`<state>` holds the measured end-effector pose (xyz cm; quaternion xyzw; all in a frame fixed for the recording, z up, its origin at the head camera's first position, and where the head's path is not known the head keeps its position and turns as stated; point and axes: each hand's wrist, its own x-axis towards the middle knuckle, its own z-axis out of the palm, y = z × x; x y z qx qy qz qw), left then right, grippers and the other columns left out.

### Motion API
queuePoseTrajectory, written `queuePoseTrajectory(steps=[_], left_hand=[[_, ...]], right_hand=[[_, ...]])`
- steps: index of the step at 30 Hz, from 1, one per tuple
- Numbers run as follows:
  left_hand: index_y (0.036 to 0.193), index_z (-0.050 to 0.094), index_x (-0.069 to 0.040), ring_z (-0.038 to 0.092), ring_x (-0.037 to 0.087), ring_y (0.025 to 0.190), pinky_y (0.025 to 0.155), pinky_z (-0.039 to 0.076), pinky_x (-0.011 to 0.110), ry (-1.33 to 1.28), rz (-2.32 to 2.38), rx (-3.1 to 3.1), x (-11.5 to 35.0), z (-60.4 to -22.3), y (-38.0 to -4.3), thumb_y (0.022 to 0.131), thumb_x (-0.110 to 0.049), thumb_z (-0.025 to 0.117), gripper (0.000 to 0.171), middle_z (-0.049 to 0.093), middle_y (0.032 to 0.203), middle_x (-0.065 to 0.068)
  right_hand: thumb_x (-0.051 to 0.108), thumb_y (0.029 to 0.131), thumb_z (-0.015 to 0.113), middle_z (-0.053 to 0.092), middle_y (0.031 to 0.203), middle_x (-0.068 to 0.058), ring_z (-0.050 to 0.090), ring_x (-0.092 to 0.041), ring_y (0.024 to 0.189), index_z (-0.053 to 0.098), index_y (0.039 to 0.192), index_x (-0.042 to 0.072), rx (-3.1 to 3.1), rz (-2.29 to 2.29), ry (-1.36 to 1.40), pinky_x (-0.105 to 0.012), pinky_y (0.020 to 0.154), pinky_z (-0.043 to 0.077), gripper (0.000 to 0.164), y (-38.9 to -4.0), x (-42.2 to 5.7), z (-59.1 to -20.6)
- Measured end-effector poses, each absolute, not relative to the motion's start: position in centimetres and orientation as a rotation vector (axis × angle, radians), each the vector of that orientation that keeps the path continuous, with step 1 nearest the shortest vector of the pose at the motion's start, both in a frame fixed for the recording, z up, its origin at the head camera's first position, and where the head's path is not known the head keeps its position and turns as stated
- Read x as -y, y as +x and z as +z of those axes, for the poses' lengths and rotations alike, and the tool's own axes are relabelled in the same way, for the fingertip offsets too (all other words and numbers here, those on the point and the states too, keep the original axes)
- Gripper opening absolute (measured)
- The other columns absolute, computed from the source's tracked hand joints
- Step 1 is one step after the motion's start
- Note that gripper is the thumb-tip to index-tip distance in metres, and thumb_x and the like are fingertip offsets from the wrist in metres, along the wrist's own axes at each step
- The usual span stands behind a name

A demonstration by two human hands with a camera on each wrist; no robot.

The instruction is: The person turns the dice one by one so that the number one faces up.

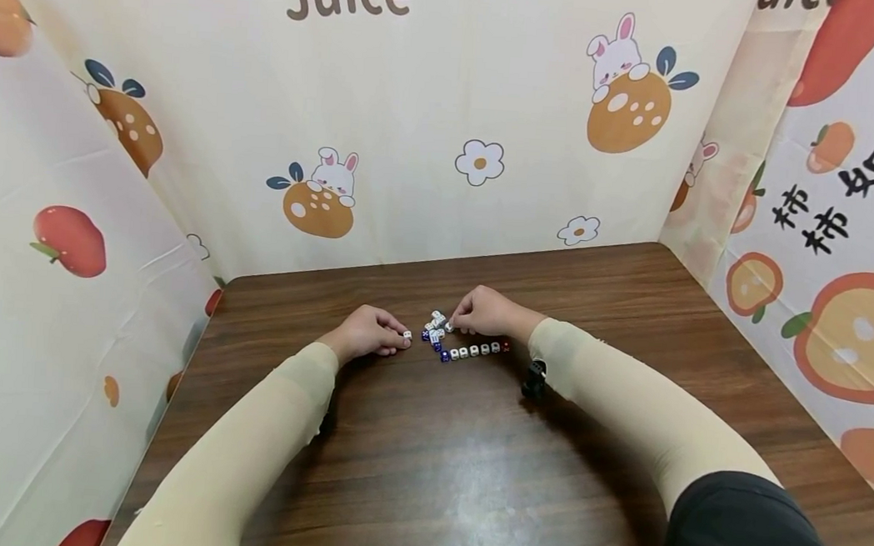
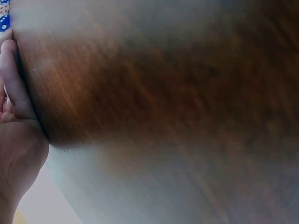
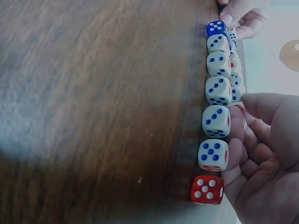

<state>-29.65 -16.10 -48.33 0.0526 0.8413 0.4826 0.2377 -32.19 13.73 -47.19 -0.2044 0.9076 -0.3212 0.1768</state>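
My left hand [image 1: 370, 332] pinches a white die [image 1: 407, 335] between thumb and fingertips, left of a small pile. At the pile's right side my right hand [image 1: 485, 311] has thumb and fingertips on another white die [image 3: 237, 94]. White and blue dice [image 1: 434, 326] make up the pile between the hands. In front of it runs a straight row: a blue die [image 3: 217, 28] at the left end, several white dice [image 3: 216, 121], and a red die [image 3: 207, 190] at the right end. Seen from the left wrist, my left hand [image 2: 18, 93] lies low along the table; its die is hidden there.
The brown wooden table [image 1: 425, 464] has a patterned cloth wall [image 1: 433, 97] behind it and more cloth at both sides. Beneath the right wrist a small black device [image 1: 534, 379] sits close over the tabletop, near the row's red end.
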Motion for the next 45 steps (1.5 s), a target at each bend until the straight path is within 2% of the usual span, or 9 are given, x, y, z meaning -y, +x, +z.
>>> queuePoseTrajectory(steps=[6,13,18,23,28,35,45], left_hand=[[0.116,0.086,-0.001,0.07,0.004,0.072,0.067,0.064,0.019,0.149,1.334,-2.297,16.13,-48.25,-29.54,0.096,-0.013,0.093,0.024,0.082,0.093,0.002],[0.114,0.086,-0.001,0.071,0.004,0.071,0.067,0.063,0.019,0.144,1.343,-2.295,16.13,-48.4,-29.55,0.095,-0.012,0.093,0.022,0.082,0.093,0.001],[0.113,0.086,-0.002,0.071,0.004,0.072,0.067,0.064,0.02,0.146,1.351,-2.284,16.06,-48.44,-29.48,0.095,-0.011,0.092,0.021,0.082,0.092,0.001],[0.114,0.086,-0.001,0.071,0.004,0.072,0.067,0.064,0.02,0.144,1.35,-2.286,16.16,-48.42,-29.45,0.095,-0.011,0.092,0.022,0.082,0.092,0.001],[0.112,0.087,-0.003,0.071,0.005,0.071,0.067,0.064,0.02,0.13,1.343,-2.296,16.31,-48.5,-29.64,0.094,-0.011,0.093,0.021,0.082,0.092,0.001],[0.112,0.087,-0.004,0.071,0.005,0.071,0.067,0.064,0.021,0.124,1.343,-2.289,16.38,-48.48,-29.69,0.094,-0.012,0.094,0.021,0.082,0.092,0.001],[0.113,0.087,-0.002,0.071,0.005,0.072,0.067,0.064,0.02,0.148,1.342,-2.294,16.27,-48.19,-29.57,0.095,-0.011,0.093,0.021,0.083,0.093,0.002]], right_hand=[[0.016,0.111,0.072,0.08,0.082,-0.001,0.068,-0.01,0.073,0.09,0.106,0.007,-2.565,-0.933,-0.524,-0.026,0.075,0.058,0.02,-32.13,-13.64,-47.06],[0.013,0.111,0.068,0.08,0.084,-0.002,0.069,-0.012,0.075,0.089,0.106,0.006,-2.579,-0.92,-0.491,-0.026,0.076,0.059,0.023,-32.16,-13.72,-47.05],[0.009,0.11,0.066,0.081,0.086,-0.003,0.07,-0.013,0.076,0.087,0.114,0.004,-2.556,-0.937,-0.471,-0.026,0.073,0.059,0.022,-32.09,-13.81,-47.01],[0.009,0.104,0.074,0.081,0.088,-0.004,0.069,-0.012,0.076,0.085,0.121,0.003,-2.528,-0.954,-0.509,-0.024,0.071,0.057,0.021,-32.02,-13.89,-46.93],[0.015,0.098,0.086,0.082,0.091,-0.001,0.067,-0.008,0.077,0.087,0.117,0.007,-2.544,-0.932,-0.561,-0.022,0.072,0.055,0.021,-32.23,-13.75,-47.17],[0.011,0.096,0.086,0.082,0.087,0.0,0.066,-0.008,0.074,0.089,0.106,0.008,-2.559,-0.937,-0.561,-0.022,0.07,0.054,0.011,-32.28,-13.64,-47.34],[0.014,0.095,0.087,0.085,0.092,-0.001,0.069,-0.007,0.077,0.089,0.105,0.009,-2.589,-0.93,-0.536,-0.022,0.074,0.057,0.011,-32.15,-13.97,-47.46]])
